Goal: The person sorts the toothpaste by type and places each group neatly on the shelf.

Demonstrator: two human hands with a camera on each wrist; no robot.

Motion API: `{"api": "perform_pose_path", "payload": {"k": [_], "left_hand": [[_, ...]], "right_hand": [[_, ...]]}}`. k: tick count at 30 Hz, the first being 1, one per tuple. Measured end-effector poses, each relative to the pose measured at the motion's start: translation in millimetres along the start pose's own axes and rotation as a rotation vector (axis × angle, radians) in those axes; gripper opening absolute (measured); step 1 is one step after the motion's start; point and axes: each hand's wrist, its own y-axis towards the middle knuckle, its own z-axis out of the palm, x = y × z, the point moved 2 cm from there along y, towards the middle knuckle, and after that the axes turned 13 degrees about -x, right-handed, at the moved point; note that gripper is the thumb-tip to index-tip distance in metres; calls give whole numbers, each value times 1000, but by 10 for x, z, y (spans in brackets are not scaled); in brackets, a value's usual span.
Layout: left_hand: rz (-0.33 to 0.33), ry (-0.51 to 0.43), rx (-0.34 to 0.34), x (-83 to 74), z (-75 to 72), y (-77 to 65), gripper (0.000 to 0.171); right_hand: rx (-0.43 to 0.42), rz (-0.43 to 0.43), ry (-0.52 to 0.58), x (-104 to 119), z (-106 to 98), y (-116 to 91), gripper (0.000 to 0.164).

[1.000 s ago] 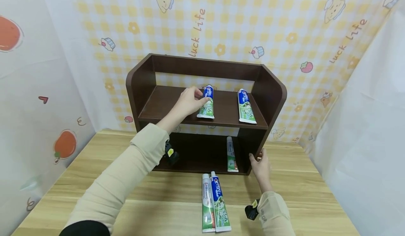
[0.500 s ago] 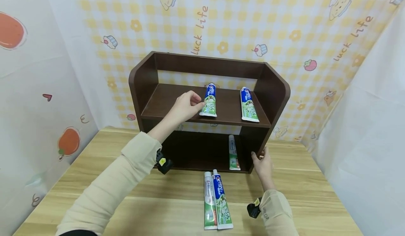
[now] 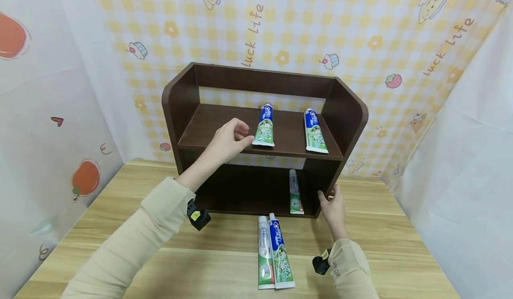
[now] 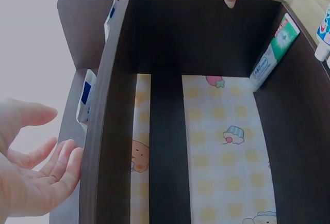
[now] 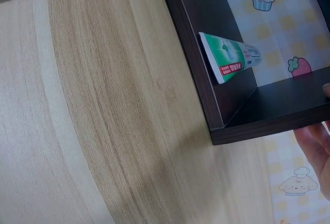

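Note:
My left hand (image 3: 228,141) hovers at the upper board of a dark brown shelf (image 3: 260,79), fingers loosely bent and holding nothing. Just right of its fingertips a blue-and-green toothpaste tube (image 3: 264,127) lies on that board, cap toward the back. Another such toothpaste tube (image 3: 315,132) lies farther right on the same level. My right hand (image 3: 333,207) grips the shelf's right side panel, thumb on the inner face and fingers outside. In the right wrist view only part of that hand (image 5: 315,149) shows at the edge. A white-and-green toothpaste tube (image 4: 276,51) rests on the lower level at the right.
On the wooden table (image 3: 200,263) in front of the shelf, a white-and-green tube (image 3: 265,254) and a blue-and-green tube (image 3: 282,256) lie side by side. A yellow checked cloth (image 3: 296,31) hangs behind; white sheets stand at both sides.
My left hand has let go of the toothpaste tube on the upper board and drawn back left and slightly down. The right hand keeps its grip on the panel.

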Motion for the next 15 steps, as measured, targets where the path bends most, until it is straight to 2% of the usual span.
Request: {"api": "perform_pose_path", "payload": {"k": [15], "left_hand": [[30, -47, -4, 88, -21, -285, 30]], "right_hand": [[8, 7, -12, -2, 4, 14, 22]]}}
